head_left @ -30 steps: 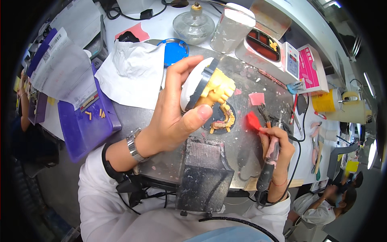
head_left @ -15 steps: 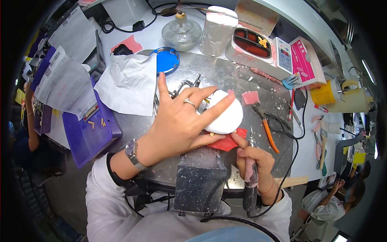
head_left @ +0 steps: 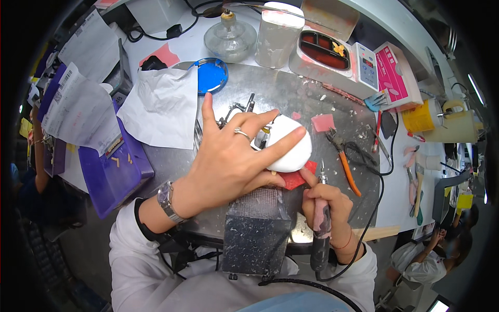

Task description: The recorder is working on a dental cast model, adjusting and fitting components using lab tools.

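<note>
My left hand (head_left: 221,158) lies over a dental articulator (head_left: 250,103) with a rounded white plaster cast (head_left: 292,148) on it. Its thumb and fingers grip the cast, while the index finger stretches across the top. Under the cast's near edge is a piece of red wax sheet (head_left: 294,181). My right hand (head_left: 337,204) is wrapped round a rotary handpiece (head_left: 322,223), whose thin tip points up and away from me, to the right of the cast. The right index fingertip reaches the wax beside the cast. Most of the articulator is hidden under my left hand.
A dusty black block (head_left: 257,234) juts out at the bench's near edge. Orange-handled cutters (head_left: 347,169) and the handpiece's cord lie right. Behind stand a glass spirit lamp (head_left: 230,39) and a wax heater (head_left: 325,62). A purple tray (head_left: 106,179) sits left; white paper (head_left: 161,112) lies nearby.
The whole view has shifted slightly. Both hands keep their grips; the cast has tilted a little, and less of the red wax shows at its right side.
</note>
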`<state>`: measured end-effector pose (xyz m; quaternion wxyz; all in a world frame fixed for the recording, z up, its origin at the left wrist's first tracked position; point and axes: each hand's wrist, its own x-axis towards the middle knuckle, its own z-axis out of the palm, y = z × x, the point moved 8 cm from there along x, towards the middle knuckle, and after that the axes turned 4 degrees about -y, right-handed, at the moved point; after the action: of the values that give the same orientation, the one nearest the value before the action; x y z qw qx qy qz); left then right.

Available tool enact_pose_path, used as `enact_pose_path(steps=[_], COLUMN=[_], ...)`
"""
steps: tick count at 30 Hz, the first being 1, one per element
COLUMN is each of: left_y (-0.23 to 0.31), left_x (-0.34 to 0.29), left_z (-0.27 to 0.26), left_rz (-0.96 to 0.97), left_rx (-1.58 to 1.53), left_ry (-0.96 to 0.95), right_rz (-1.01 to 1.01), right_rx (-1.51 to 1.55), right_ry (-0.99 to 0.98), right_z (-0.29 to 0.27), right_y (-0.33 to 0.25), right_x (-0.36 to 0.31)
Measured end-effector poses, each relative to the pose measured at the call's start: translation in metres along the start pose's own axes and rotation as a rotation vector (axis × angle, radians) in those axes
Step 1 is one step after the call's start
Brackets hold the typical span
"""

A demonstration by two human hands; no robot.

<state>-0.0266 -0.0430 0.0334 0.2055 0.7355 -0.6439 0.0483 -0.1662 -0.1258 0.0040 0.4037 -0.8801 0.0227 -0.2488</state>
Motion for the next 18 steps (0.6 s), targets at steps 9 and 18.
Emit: enact_pose_path(steps=[9,18], left_y=[-0.0011,0.0002], left_x=[-0.0036,-0.003], left_z=[0.0086,0.0092], left_rz=[-0.013,0.02], left_rx=[0.033,0.037], left_ry=[-0.023,0.013], right_rz=[0.016,0.029], right_rx=[-0.074,-0.082], right_ry=[0.063,0.094], right_z=[0.0008,-0.0003], right_y=[0.0004,0.0079], right_x=[0.0001,-0.0023])
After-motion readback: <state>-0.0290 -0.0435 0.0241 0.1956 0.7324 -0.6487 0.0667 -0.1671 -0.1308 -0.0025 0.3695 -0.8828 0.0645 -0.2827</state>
